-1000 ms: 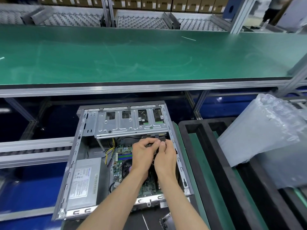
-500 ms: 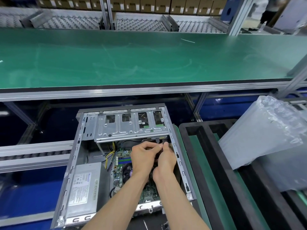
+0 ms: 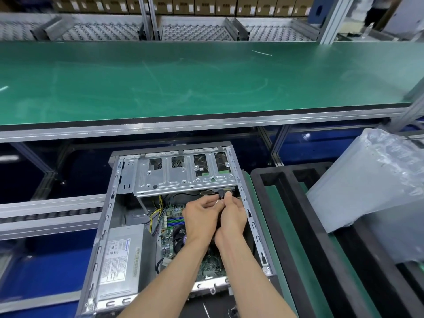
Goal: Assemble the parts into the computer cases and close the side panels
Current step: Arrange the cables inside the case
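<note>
Here, low in the frame's centre, the open computer case [image 3: 179, 226] lies flat, side panel off. Left hand [image 3: 199, 220] and right hand [image 3: 232, 214] pinch a black cable connector [image 3: 221, 194], evidently to plug into the drive under the drive cage [image 3: 183, 177] above.

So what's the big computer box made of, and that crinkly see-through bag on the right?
The computer case looks like bare sheet metal: dull silver-grey, with stamped slots and folded edges. The bag looks like thin clear plastic, probably bubble wrap: cloudy, wrinkled and shiny where light hits it.
</note>
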